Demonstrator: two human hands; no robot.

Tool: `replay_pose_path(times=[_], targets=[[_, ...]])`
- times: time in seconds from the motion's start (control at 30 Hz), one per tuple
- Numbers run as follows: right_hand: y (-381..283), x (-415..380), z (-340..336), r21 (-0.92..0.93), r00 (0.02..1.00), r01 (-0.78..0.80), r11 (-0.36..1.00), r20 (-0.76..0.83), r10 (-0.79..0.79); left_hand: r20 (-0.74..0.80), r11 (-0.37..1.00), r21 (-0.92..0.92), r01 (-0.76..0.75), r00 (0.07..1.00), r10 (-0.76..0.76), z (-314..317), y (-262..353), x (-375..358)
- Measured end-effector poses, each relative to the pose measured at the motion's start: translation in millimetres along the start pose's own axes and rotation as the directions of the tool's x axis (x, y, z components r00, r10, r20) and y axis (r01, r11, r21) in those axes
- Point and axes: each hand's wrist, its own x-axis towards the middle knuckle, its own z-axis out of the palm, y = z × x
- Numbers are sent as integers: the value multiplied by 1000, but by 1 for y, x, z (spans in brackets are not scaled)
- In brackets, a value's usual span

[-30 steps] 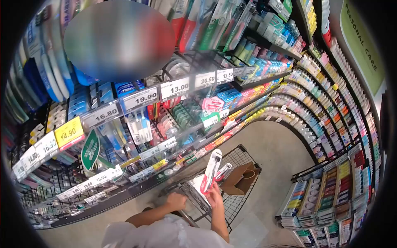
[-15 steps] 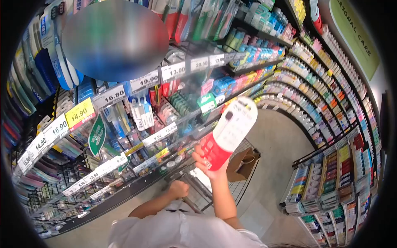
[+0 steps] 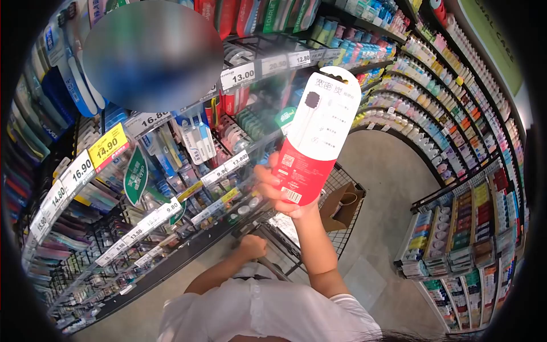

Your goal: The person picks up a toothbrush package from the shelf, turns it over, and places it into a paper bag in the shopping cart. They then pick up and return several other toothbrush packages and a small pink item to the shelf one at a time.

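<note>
My right hand (image 3: 280, 191) is raised in front of me, fingers wrapped round the lower end of a toothbrush package (image 3: 319, 137). The pack is white on top and red below. Its printed back faces me, with a toothbrush picture, small text and a barcode. Lower down, my left hand (image 3: 252, 248) is closed on the shopping cart handle (image 3: 273, 268). In the cart (image 3: 346, 242), beyond my right forearm, lies a brown cardboard box or bag (image 3: 339, 210).
Toothbrush shelves with price tags (image 3: 238, 75) run close along the left. Curved shelves of bottles (image 3: 439, 114) line the far right, and a low display stand (image 3: 456, 233) stands at the right. Grey floor (image 3: 382, 171) lies between. A blurred oval covers the upper left.
My right hand has brought the toothbrush package higher and closer, so it looks larger and its print is clearer. My left hand stays on the cart handle. The view has shifted slightly.
</note>
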Motion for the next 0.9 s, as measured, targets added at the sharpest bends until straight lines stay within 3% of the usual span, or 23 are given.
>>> replay_pose_path(times=[0.1,0.2,0.23,0.3,0.37,0.5,0.57,0.63,0.67,0.77,0.9], targets=[[-1,5,-1,10,1000,-17,1000,22,17,25,999,-19,27,999,-27,-1,2,-1],[-1,4,-9,-149,996,77,986,-24,-81,65,998,-27,47,997,-46,2,1,1],[-3,4,-8,-299,986,102,949,-94,-136,84,998,-28,56,995,-53,4,-1,2],[-15,-14,-55,-636,867,54,770,-352,-352,68,999,-30,46,997,-44,9,-2,1],[-19,-12,-86,-922,656,-160,353,-367,-659,67,999,-28,43,997,-41,8,-3,2],[-39,1,-133,-929,514,-359,86,-274,-813,101,997,-45,64,993,-60,-4,2,1],[-52,16,-139,-948,448,-316,51,-196,-872,114,995,-56,79,991,-72,-8,5,1],[-65,34,-143,-964,433,-255,-79,-41,-900,116,995,-55,89,990,-82,-12,7,1],[-70,40,-142,-972,413,-234,-30,-71,-908,128,994,-57,96,988,-88,-12,7,2],[-81,63,-138,-982,371,-175,-74,4,-929,174,992,-52,116,979,-105,-17,8,4],[-92,70,-154,-960,382,-233,-154,55,-922,205,990,-43,132,971,-120,-20,9,8]])
